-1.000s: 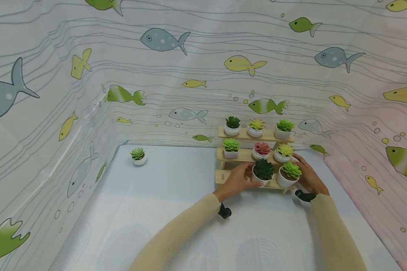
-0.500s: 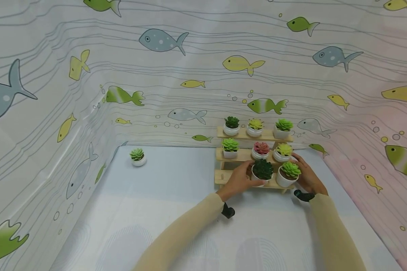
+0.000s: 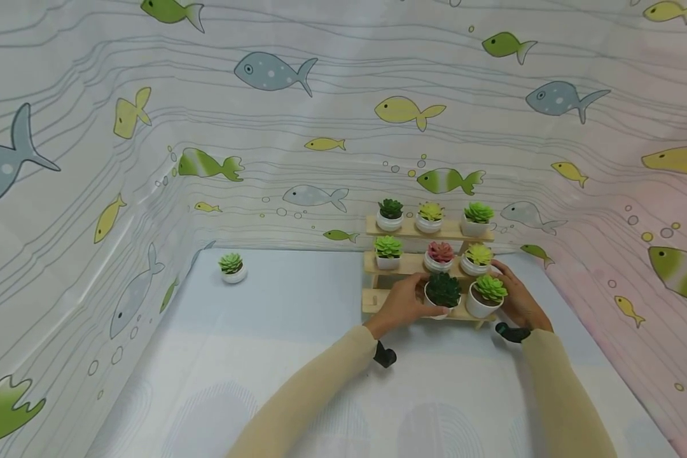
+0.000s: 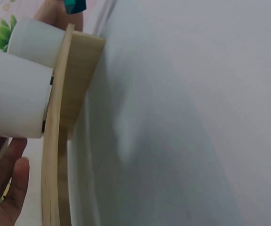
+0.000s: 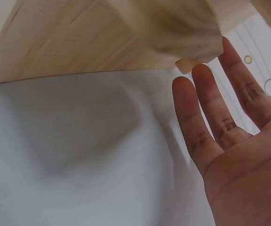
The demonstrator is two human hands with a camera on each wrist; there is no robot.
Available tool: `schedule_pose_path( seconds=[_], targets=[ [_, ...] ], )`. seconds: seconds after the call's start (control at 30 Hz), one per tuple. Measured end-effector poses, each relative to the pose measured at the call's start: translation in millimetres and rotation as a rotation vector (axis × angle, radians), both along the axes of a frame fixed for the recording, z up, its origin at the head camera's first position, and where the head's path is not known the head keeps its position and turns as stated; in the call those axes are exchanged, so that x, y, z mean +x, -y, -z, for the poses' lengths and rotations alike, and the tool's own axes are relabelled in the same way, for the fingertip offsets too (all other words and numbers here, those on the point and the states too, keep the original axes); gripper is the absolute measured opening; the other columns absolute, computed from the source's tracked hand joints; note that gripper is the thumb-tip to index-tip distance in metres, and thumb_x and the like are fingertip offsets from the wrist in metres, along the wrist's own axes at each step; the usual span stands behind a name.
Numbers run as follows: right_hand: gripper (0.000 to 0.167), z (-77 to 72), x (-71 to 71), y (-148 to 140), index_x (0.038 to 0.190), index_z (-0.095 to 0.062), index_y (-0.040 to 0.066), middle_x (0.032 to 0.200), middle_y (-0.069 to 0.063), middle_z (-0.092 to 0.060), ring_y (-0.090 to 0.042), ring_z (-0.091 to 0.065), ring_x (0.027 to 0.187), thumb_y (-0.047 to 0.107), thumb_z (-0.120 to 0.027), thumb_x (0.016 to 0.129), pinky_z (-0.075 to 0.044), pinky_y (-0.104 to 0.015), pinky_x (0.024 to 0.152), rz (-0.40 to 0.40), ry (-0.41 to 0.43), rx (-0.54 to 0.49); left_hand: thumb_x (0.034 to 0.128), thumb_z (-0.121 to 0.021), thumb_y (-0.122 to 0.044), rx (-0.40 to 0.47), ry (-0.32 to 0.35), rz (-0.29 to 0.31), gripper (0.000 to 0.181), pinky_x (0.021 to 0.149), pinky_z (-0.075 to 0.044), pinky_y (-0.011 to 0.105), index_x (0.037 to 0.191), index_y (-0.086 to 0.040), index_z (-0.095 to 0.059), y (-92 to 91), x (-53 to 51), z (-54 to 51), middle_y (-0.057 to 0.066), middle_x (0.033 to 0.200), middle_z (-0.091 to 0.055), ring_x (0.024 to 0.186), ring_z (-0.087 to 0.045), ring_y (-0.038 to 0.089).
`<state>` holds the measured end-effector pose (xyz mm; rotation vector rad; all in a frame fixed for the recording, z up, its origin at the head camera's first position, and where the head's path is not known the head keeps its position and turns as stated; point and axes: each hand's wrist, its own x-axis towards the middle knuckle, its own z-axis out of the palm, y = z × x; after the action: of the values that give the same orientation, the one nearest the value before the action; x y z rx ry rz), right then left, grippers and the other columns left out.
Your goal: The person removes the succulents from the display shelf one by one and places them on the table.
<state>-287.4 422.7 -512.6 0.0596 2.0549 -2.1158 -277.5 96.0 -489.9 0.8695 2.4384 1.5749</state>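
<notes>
My left hand [image 3: 401, 306] holds the white pot of the dark green succulent [image 3: 443, 291] between thumb and fingers, at the lowest tier of a three-tier wooden shelf [image 3: 370, 300]. In the left wrist view this pot [image 4: 17, 99] sits against the plank [image 4: 51, 160], with the left hand's fingers [image 4: 16, 186] beside it. To its right stands a white pot with a light green succulent [image 3: 486, 299]. My right hand [image 3: 518, 300] is at the shelf's right end, partly hidden by that pot. In the right wrist view its fingers [image 5: 215, 106] extend towards the shelf's wood [image 5: 78, 42].
Small potted succulents stand on the upper tiers, among them a red one [image 3: 439, 256] and a yellow one [image 3: 430, 216]. Another green succulent [image 3: 231, 267] stands apart at the table's back left. Fish-patterned cloth [image 3: 263, 165] rises behind and on both sides.
My left wrist has shifted slightly to the right, its hand still round the dark succulent's pot. The right hand and the other pots have kept their places.
</notes>
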Motion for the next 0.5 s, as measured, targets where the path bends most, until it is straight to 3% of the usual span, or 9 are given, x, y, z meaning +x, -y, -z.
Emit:
schedule_pose_path(
  seconds=[0.33,0.5],
  targets=[
    [0.049,0.2,0.6,2,0.158,-0.023,0.045,0.172,-0.006,0.004,-0.040,0.001,0.155,0.043,-0.041,0.112,-0.005,-0.066,0.120,-0.002,-0.010,-0.019,0.0780,-0.087,-0.055,-0.118,-0.114,0.008,0.082,0.088,-0.053,0.024,0.144,-0.018,-0.057,13.5,4.6,-7.2,-0.008,0.124,-0.066,0.106,-0.060,0.002],
    [0.050,-0.4,1.6,2,0.158,-0.022,0.046,0.172,-0.006,0.003,-0.038,-0.001,0.154,0.043,-0.041,0.112,-0.005,-0.067,0.120,0.000,0.003,-0.030,0.0793,-0.086,-0.056,-0.112,-0.133,-0.009,0.082,0.089,-0.053,0.026,0.144,-0.015,-0.058,27.6,7.4,-13.1,-0.006,0.124,-0.067,0.107,-0.061,0.004]
  ],
)
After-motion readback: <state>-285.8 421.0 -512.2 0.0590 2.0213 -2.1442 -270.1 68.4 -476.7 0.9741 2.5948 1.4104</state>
